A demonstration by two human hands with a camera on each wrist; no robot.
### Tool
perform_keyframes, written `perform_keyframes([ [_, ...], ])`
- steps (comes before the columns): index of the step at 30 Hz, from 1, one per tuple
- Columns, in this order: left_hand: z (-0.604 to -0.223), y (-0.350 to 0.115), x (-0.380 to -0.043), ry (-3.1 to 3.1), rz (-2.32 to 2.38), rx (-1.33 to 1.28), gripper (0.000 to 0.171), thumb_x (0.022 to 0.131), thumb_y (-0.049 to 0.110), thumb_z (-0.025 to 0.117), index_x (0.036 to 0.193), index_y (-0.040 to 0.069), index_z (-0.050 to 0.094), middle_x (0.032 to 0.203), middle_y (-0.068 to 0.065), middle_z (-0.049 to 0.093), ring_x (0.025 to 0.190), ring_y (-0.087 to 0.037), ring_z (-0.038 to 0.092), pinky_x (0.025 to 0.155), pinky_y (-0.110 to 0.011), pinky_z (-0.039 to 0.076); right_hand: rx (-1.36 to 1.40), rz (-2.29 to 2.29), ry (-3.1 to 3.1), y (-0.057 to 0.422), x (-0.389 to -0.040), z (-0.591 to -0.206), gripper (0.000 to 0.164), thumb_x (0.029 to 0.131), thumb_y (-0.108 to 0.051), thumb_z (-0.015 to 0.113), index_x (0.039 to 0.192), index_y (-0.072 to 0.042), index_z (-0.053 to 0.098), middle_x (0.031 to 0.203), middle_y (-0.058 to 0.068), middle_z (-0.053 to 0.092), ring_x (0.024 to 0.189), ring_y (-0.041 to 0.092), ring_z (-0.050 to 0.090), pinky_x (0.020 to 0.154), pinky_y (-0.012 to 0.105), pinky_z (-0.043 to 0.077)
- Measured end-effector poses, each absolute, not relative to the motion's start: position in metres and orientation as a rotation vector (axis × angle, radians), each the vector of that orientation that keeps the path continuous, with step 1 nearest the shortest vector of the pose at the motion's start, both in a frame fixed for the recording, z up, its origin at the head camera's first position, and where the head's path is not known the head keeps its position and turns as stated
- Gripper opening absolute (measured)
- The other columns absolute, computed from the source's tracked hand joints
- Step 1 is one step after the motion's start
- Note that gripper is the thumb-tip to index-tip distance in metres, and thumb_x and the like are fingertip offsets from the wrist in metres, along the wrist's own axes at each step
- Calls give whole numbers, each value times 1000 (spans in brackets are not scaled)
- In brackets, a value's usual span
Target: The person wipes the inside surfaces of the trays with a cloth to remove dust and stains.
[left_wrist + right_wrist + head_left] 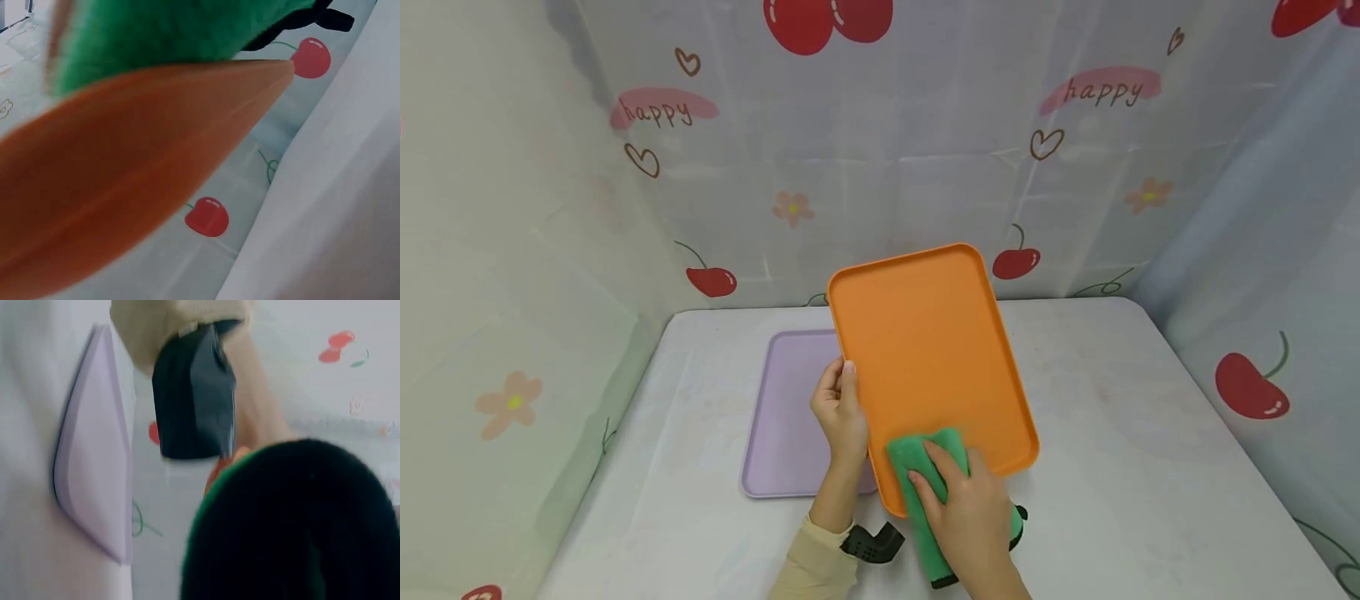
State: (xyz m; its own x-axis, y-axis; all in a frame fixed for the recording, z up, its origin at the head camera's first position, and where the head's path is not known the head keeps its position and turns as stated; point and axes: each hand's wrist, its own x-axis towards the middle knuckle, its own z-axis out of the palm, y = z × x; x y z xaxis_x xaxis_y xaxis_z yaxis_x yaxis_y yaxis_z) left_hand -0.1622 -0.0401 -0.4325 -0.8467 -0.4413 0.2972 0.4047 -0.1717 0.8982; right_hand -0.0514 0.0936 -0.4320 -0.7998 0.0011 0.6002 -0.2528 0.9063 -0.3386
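My left hand (844,412) pinches the orange tray (928,350) by its left rim above the table (1150,450); my right hand (968,512) grips the green cloth (913,455) at the tray's near end, best kept flat

Forward of the right grip (962,512), the way is blocked by the tilted orange tray (936,350), with the green cloth (925,533) pressed between. The right side of the left grip (841,408) is closed off by that same tray. Low down beyond the left grip, room is taken by the lilac tray (784,417). A wide passage is left to the right of both grips, over the tabletop (1120,433), bounded by the cherry-print curtain (887,167).
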Motion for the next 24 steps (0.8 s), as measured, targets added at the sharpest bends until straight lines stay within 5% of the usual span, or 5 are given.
perform_keyframes([
  [12,-442,-45,-163,-1542,-2136,5,31,100,12,53,102,-18,61,66,8,56,57,-2,50,51,-15,44,322,429,-2368,69,-41,-442,39,65,-35,88,99,-20,76,70,3,50,52,14,47,47,22,27],
  [24,-442,-48,-159,-1612,-2141,26,31,99,11,53,104,-18,61,65,9,51,57,-1,44,51,-13,40,417,362,-2383,69,-31,-445,41,59,-30,91,96,-23,76,77,3,56,60,14,49,48,24,29],
])
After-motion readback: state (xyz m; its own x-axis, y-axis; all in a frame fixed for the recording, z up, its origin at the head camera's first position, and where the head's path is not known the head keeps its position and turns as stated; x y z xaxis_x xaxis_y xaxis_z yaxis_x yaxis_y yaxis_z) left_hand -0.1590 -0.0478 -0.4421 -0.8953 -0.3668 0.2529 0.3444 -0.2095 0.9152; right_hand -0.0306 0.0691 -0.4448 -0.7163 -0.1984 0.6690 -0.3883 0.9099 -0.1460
